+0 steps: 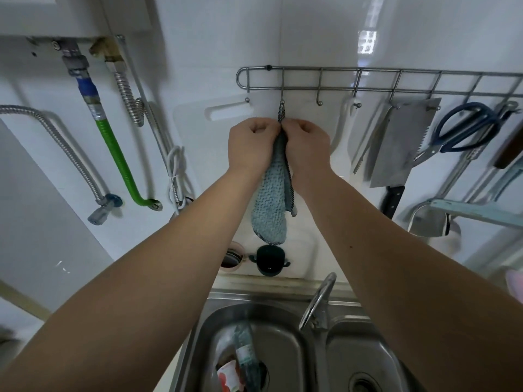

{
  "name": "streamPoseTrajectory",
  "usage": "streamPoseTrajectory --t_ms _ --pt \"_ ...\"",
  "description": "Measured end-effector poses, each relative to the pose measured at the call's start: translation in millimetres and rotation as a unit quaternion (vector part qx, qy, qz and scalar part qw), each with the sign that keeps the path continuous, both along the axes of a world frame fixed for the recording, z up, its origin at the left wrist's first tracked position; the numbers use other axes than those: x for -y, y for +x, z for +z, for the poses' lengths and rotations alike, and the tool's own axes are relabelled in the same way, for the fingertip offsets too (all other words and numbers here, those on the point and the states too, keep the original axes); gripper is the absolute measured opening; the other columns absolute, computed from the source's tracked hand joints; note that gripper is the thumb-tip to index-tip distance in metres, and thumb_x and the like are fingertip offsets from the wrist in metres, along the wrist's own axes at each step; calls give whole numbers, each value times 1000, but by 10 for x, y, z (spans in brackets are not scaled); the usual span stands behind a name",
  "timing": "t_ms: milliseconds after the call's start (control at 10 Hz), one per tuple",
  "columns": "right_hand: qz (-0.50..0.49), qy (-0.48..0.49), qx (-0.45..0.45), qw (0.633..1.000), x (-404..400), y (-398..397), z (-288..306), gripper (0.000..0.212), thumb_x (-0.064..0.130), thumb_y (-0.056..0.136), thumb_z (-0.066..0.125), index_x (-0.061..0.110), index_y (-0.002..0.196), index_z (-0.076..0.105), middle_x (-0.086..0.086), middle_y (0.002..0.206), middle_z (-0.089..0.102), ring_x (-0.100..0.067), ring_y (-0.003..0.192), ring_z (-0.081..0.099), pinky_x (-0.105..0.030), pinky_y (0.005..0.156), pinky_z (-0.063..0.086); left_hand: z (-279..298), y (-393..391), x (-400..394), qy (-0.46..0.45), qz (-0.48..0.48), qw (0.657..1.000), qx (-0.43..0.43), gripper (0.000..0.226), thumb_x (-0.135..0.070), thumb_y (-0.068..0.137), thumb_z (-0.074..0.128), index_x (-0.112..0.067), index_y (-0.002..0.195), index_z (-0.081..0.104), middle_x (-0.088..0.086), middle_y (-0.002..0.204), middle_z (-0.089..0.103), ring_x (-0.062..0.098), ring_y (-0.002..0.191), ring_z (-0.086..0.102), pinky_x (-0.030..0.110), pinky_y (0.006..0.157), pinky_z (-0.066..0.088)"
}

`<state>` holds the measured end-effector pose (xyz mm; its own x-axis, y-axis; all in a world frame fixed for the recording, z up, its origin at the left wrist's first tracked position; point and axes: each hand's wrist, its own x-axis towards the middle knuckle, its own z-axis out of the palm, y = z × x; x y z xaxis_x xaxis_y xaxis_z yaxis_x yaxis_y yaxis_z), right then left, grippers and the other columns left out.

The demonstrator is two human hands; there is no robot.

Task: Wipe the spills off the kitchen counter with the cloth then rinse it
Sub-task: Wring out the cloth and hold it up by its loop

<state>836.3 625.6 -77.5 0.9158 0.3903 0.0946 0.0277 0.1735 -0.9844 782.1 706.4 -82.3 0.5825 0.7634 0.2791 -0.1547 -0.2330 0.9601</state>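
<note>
At rack hook (282, 101) | cloth (271, 199) hangs | pinched between left hand (252, 145), right hand (307, 147)

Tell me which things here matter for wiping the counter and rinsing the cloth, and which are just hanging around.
Job: cloth, pinched by left hand and right hand; hook; faucet; sink.

Bystanders: cleaver, scissors, cutting board, green hose.

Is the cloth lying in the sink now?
No, the cloth hangs from a hook on the wall rail, above the sink.
</note>
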Motion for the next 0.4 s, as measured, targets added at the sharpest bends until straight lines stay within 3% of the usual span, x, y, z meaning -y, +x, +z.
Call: streamPoseTrajectory --t_ms 100,200,300,400 --pt "1 -11 -1 1000 133 -32 -78 23 22 92 63 10 74 69 -2 72 69 -22 69 64 -37 69 55 -78 -117 64 -11 -8 1000 -13 13 -17 90 71 -13 97 81 -6 85 76 2 73 67 21 69 52" --pt "3 7 -42 999 289 -119 -223 23 14 90 60 15 67 62 -2 65 54 -16 62 50 -32 59 43 -156 -271 158 -37 -15 999 -32 11 -18 89 67 -13 88 76 -5 85 71 9 74 63 22 70 48" --pt "5 10 -88 996 455 -201 -387 28 13 84 59 20 57 58 -1 64 52 -18 63 48 -33 60 42 -249 -437 296 -55 -22 997 -48 3 -18 89 66 -17 88 68 1 85 59 13 77 53 29 71 42" --pt "28 -23 -106 994 600 -389 -592 21 16 76 59 23 57 55 -1 65 50 -20 64 43 -36 62 36 -388 -664 480 -89 -10 994 -68 11 -21 93 70 -13 89 77 1 94 75 14 85 66 26 75 52"
